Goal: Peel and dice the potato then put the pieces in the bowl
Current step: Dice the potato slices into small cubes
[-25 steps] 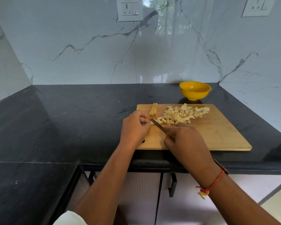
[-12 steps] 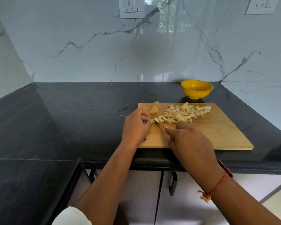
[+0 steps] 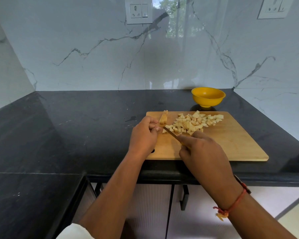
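A wooden cutting board (image 3: 231, 145) lies on the black counter. Diced potato (image 3: 195, 122) is heaped on its far middle, and one uncut potato strip (image 3: 163, 117) lies at its far left corner. My right hand (image 3: 204, 152) grips a knife (image 3: 170, 132) whose blade points left and away. The blade tip sits beside a small potato piece (image 3: 164, 131). My left hand (image 3: 143, 135) is curled at the board's left edge, fingertips against that piece. The yellow bowl (image 3: 208, 97) stands behind the board; nothing shows inside it.
The marble backsplash rises behind the counter, with a side wall to the right of the bowl. The black counter (image 3: 76, 126) stretches wide to the left of the board. Cabinet doors with a dark handle (image 3: 184, 197) hang below the counter edge.
The knife blade has made a short chopping stroke at the small piece beside my left fingertips. Both hands stay in the same spot on the board.
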Available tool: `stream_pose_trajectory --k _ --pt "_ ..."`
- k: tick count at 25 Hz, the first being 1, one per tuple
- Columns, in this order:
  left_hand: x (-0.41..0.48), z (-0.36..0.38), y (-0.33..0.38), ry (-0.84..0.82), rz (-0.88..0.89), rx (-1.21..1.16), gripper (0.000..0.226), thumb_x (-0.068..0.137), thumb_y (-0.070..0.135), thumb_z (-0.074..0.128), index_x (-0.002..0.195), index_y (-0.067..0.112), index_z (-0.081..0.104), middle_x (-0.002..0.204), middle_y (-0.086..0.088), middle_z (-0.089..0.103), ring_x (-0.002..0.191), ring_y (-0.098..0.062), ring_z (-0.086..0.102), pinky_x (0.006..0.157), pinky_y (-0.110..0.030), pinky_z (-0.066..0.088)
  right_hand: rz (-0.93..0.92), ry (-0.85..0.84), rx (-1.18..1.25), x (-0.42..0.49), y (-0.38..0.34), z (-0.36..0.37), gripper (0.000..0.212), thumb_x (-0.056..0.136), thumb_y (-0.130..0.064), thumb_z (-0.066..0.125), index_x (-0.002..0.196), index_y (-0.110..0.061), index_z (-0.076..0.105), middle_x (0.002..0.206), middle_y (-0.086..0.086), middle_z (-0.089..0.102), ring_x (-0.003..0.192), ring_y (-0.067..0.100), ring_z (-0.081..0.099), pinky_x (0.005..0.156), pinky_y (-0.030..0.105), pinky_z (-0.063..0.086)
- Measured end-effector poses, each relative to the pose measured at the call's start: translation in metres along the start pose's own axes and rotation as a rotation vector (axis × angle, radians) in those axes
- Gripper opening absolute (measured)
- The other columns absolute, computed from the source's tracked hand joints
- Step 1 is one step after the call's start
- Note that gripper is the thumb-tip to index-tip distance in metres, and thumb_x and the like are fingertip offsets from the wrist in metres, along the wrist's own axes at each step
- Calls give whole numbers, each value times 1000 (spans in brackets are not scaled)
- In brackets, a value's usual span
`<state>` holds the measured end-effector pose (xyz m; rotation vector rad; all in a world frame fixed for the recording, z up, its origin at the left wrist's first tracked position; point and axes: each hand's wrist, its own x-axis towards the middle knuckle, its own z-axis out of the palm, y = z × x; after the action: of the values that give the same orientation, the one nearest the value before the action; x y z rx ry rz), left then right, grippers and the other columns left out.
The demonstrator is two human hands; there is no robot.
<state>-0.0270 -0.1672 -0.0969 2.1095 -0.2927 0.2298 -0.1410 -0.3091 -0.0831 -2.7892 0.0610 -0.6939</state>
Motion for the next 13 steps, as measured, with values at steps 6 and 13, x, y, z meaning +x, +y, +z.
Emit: stream_pose_trajectory --k 6,13 --pt "-1 0 1 -14 29 40 32 86 22 77 114 24 61 90 14 72 88 4 63 95 -28 52 21 -26 14 7 0 2 35 98 -29 52 131 -34 61 91 -8 45 74 6 43 56 13 28" --pt "1 1 1 1 56 98 28 88 25 75 112 21 63 90 14 73 89 4 62 92 -25 50 -7 -130 58 20 1 7 36 99 -32 53 135 -31 58 97 -9 48 78 5 47 67 16 38"
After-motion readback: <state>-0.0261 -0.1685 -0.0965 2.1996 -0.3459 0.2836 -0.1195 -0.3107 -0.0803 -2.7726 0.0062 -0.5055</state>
